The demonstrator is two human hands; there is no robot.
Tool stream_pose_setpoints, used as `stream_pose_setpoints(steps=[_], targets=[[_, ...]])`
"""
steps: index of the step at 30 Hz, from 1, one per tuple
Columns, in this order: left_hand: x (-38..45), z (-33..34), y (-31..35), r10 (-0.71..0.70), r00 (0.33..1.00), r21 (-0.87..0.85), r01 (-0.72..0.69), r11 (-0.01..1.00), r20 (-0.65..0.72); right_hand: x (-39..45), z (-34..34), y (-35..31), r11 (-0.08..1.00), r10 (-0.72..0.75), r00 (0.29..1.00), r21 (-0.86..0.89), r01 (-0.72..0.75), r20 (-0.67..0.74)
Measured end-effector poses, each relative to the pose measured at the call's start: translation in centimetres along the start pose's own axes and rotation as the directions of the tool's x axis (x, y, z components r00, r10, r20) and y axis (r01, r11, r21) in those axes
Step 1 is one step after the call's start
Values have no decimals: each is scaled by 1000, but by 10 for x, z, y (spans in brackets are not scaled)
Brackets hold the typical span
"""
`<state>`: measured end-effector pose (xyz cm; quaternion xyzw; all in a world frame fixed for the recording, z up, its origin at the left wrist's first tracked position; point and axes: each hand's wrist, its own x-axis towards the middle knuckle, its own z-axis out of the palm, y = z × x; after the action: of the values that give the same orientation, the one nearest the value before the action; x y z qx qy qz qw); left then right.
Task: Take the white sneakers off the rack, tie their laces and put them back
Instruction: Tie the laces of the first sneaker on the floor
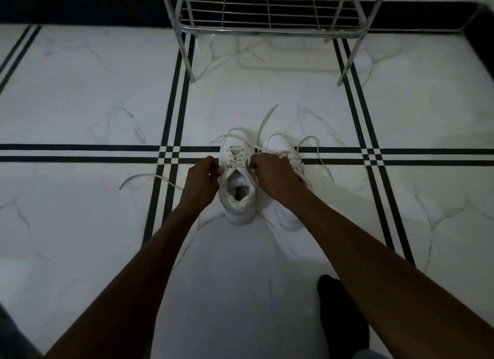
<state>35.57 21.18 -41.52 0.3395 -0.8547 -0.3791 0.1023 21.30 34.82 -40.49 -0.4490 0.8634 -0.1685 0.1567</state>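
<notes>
While both white sneakers sit side by side on the marble floor (80, 104) at frame centre, toes toward the wire shoe rack (270, 19) at the top, the left hand (200, 178) and right hand (272, 175) flank the left sneaker (238, 190). Each pinches a lace (149, 176) end at its throat. Its long axis runs bottom to top, so I judge the tightening pull goes sideways. The right sneaker (280, 147) lies partly hidden under the right hand, laces loose.

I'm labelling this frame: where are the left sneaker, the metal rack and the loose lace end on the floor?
left sneaker (239, 198): head view, heel collar.
metal rack (267, 32): head view, front rail.
loose lace end (144, 177): head view, mid-strand, left of the hands.
</notes>
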Motion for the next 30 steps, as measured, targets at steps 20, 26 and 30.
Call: stream_pose_setpoints(steps=[20, 26, 30], targets=[[7, -35, 3, -111, 967, -268, 172, 948, 228, 7, -28, 8, 976, 88, 990, 189, -109, 112], [13, -32, 33, -105, 966, -709, 245, 661, 236, 14, -49, -6, 339, 155, 950, 888, -310, 272], [18, -17, 40, -151, 973, -752, 229, 618, 173, 16, -38, -6, 202, 117, 959, 940, -277, 257]])
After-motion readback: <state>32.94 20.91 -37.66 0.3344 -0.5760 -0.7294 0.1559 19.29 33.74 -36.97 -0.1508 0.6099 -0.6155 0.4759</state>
